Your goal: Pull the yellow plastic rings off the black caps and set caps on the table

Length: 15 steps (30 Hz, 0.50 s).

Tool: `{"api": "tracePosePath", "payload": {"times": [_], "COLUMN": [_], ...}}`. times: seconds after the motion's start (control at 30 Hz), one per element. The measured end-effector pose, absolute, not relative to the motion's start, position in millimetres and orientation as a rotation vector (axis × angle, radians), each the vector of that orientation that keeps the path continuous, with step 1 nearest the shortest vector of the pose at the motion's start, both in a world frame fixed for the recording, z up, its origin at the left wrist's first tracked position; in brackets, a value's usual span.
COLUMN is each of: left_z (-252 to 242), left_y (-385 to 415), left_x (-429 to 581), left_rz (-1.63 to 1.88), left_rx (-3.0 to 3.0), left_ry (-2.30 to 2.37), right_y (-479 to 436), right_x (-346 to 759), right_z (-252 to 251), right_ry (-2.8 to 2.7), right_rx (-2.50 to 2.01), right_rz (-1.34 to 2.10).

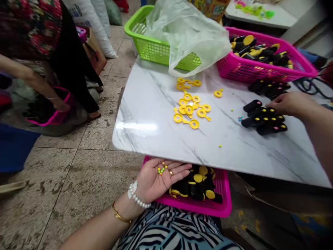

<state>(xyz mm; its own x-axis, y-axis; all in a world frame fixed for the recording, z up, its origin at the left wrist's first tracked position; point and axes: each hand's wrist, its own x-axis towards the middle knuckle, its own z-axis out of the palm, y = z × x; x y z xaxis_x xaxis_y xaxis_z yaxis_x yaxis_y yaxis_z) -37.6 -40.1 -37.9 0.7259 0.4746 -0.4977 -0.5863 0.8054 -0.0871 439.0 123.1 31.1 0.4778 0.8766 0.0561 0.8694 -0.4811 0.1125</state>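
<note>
My left hand [158, 178] is palm up at the table's near edge, fingers stretched out flat. Several small yellow, green and orange beads [161, 170] lie loose on its palm. On the right, my right hand [291, 104] reaches over the table, fingers pressed together against a cluster of black tubes [265, 119] lying on their sides. Whatever its fingertips pinch, if anything, is hidden. Most tube ends show a small yellow or pink dot. More black tubes [269, 88] lie just behind that hand.
Yellow ring-shaped plastic pieces [188, 109] are scattered mid-table, with a few loose beads [220, 146] nearby. Behind stand a green basket [156, 48] under a plastic bag [192, 34] and a pink basket [265, 69] of black-and-yellow parts. Another pink basket [226, 198] sits below the edge. A person [70, 52] bends at left.
</note>
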Motion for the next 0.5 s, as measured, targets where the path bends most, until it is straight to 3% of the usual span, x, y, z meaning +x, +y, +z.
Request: {"api": "tracePosePath", "payload": {"times": [0.17,0.23,0.33,0.5], "left_z": [-41.9,-44.5,-45.5,-42.5], "left_y": [-37.4,-36.4,-35.5,-40.9], "left_x": [-28.1,-17.2,4.8,42.1], "left_rz": [0.602,0.603,0.547,0.492], "left_rx": [-0.205,-0.202,-0.217,-0.222], "left_ry": [0.478,0.456,0.44,0.426], "right_y": [105.5,78.0,21.3,-51.4], "right_x": [422.6,397.2,336.7,232.3], "right_z": [58.9,75.9,83.9,47.8], "right_ry": [1.335,1.483,2.131,2.658], "right_rx": [2.683,2.819,2.906,2.536], "right_rz": [0.013,0.131,0.329,-0.304]}}
